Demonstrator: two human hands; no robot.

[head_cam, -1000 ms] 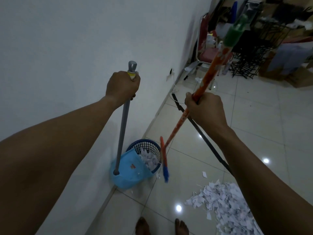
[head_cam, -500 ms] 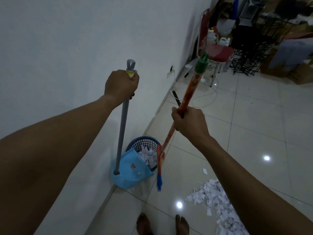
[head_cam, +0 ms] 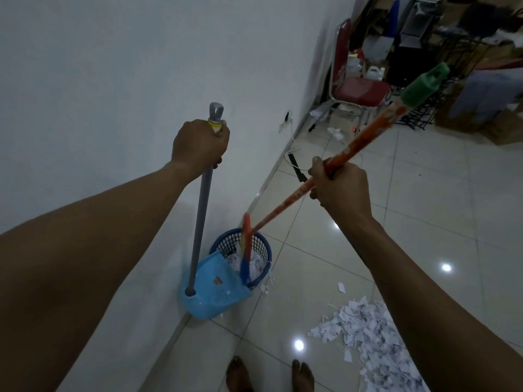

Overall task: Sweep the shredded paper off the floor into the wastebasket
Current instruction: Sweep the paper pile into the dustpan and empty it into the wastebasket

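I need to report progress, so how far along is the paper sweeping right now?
Partly done. Done: shreds already fill the blue wastebasket. In hand: the left hand tips the light blue dustpan against its rim, while the right hand holds the broom head in the basket. Left: a large shredded paper pile on the floor.

My right hand swung broom handle: green end cap, upright half second ago, now tilted far right. Broom head, earlier hanging over floor tiles just outside wastebasket, now over basket mouth, blue bristles reaching down onto shredded paper inside. Dustpan lip, before covering basket's near rim, now lower against basket side.
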